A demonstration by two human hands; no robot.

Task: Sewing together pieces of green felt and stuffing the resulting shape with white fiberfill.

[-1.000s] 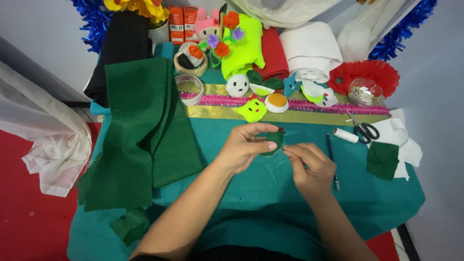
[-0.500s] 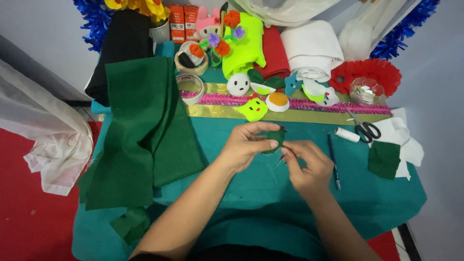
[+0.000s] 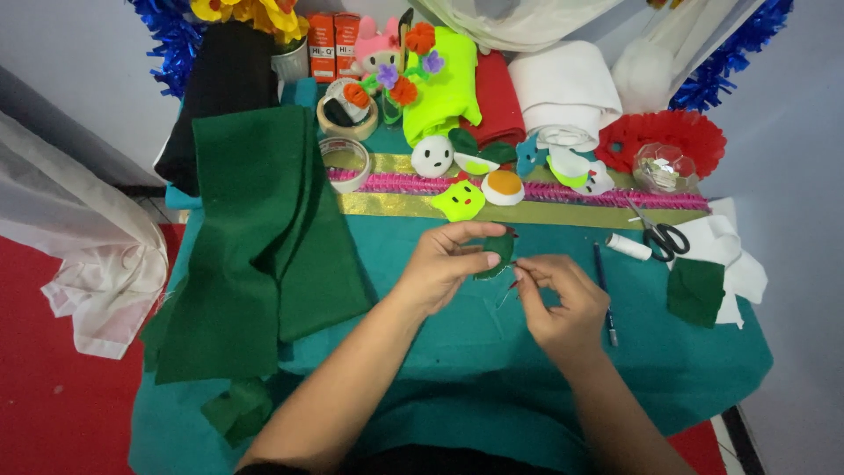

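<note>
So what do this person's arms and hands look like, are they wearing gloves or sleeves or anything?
No gloves: both hands are bare, the left hand and the right hand alike. The forearms are bare too, with no sleeve showing down to the bottom edge of the picture. I can make out no watch, bracelet or ring, though the fingers are too small to be sure. The nails look short and unpainted.

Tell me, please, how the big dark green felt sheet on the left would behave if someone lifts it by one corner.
The dark green felt sheet would probably droop: it already lies in soft folds and hangs over the table edge. It looks light for its size. Its fuzzy surface likely grips, not slides.
</note>
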